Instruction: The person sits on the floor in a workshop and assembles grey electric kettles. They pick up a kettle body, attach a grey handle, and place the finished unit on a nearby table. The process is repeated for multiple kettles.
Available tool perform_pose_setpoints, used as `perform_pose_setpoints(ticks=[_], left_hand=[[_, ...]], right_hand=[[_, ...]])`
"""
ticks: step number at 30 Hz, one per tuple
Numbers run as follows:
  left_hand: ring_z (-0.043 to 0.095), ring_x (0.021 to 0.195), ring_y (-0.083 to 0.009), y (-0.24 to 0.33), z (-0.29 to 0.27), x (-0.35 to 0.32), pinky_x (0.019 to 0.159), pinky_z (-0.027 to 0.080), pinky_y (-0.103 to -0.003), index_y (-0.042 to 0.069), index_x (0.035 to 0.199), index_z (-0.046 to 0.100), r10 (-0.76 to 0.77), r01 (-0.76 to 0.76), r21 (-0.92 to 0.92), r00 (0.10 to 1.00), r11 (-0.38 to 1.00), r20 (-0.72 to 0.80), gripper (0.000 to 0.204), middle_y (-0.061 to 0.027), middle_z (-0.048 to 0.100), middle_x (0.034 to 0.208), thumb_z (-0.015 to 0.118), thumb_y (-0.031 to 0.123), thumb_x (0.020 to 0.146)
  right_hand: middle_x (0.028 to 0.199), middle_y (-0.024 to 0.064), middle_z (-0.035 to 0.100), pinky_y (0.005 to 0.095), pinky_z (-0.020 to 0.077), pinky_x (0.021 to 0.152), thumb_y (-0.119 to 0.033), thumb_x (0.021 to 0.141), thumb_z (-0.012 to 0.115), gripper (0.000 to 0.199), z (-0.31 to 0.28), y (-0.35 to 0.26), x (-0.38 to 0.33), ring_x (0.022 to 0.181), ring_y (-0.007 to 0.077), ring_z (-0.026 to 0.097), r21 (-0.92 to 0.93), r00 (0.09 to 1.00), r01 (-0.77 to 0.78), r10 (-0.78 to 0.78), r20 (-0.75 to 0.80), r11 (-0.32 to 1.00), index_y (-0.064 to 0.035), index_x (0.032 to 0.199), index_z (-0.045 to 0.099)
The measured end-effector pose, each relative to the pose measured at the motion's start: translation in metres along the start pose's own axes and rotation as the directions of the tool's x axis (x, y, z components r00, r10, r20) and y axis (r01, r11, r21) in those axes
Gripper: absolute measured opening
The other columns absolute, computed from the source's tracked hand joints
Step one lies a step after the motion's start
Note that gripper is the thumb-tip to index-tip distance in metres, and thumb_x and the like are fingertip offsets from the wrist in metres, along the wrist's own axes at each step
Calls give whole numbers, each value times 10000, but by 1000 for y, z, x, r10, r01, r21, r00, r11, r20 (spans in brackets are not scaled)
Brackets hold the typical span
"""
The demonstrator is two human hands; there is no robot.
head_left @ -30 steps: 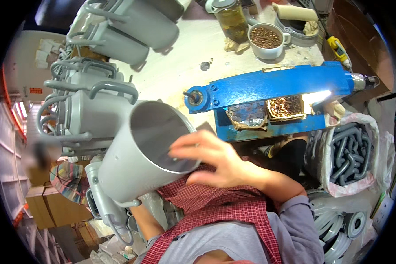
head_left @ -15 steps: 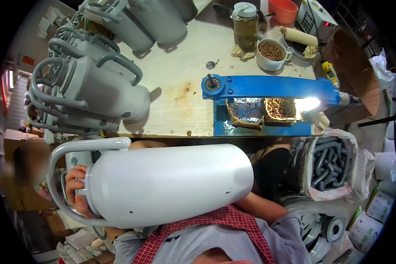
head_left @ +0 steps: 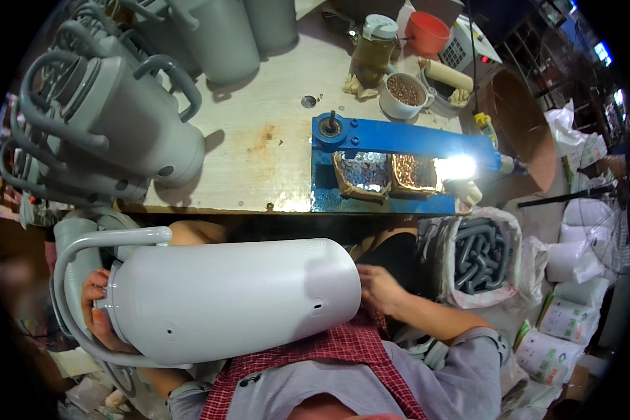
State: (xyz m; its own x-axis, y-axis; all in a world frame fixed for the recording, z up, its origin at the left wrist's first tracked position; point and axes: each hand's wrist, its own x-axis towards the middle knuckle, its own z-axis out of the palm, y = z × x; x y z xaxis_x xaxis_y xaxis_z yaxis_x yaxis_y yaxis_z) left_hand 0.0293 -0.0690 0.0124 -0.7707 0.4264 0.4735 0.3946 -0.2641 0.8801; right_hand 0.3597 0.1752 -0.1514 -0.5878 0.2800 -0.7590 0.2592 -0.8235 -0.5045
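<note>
A large pale grey jug body lies on its side across my lap, its mouth to the left and its rounded base to the right. A curved handle loops around the mouth end. Two small holes show in its side. My left hand grips the neck inside the loop, fingers wrapped over the rim. My right hand is at the base, its fingers curled against it and partly hidden behind the edge.
Several grey jugs crowd the bench's left side. A blue riveting arm with a lit lamp stands above boxes of washers and rivets. Behind are a cup and a bottle. A sack of grey handles stands right.
The jug body has shifted left in view, along with my left hand. My right hand, hidden before, now shows at the base. The whole scene has shifted left as the head view turned.
</note>
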Motion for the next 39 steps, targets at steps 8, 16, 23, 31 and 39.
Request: perform_pose_setpoints(ticks=[8,16,23,31,39], left_hand=[[456,1063,-245,-42,-25,-10,969,379,-372,-1,1016,503,-128,95,-296,987,950,-94,304,-135,480,1070,477,277,896],[463,968,-193,-52,-37,-8,895,404,-323,17,968,476,-182,165,-233,982,958,-51,344,-98,458,995,504,345,868],[454,1000,-227,-69,-19,-8,946,370,-366,-3,991,486,-228,209,-200,970,957,-80,354,-123,474,1019,482,328,866],[456,1046,-247,-67,-8,-7,980,354,-377,-6,996,506,-238,213,-239,968,947,-78,345,-139,487,1038,497,311,860],[455,1050,-244,-70,-5,-10,983,352,-385,-7,981,512,-201,184,-207,978,961,-63,354,-143,496,1045,513,327,866]], right_hand=[[880,134,640,245,511,522,-163,973,516,234,61,-229,-16,651,144,633,-474,682,697,-701,207,538,49,1050,579],[1046,157,646,261,571,797,-176,999,475,343,68,-264,23,925,180,663,-75,781,595,-553,291,801,90,1208,529],[1162,184,622,271,540,881,-41,925,562,372,61,-265,17,1044,215,639,-282,737,675,-639,221,681,72,1275,510],[1182,183,614,321,532,907,38,915,512,383,69,-259,20,1065,245,634,-448,468,837,-835,290,314,62,1297,501],[1156,174,629,328,550,885,94,918,472,305,77,-256,34,1023,251,650,-416,277,903,-881,383,104,61,1204,574]])
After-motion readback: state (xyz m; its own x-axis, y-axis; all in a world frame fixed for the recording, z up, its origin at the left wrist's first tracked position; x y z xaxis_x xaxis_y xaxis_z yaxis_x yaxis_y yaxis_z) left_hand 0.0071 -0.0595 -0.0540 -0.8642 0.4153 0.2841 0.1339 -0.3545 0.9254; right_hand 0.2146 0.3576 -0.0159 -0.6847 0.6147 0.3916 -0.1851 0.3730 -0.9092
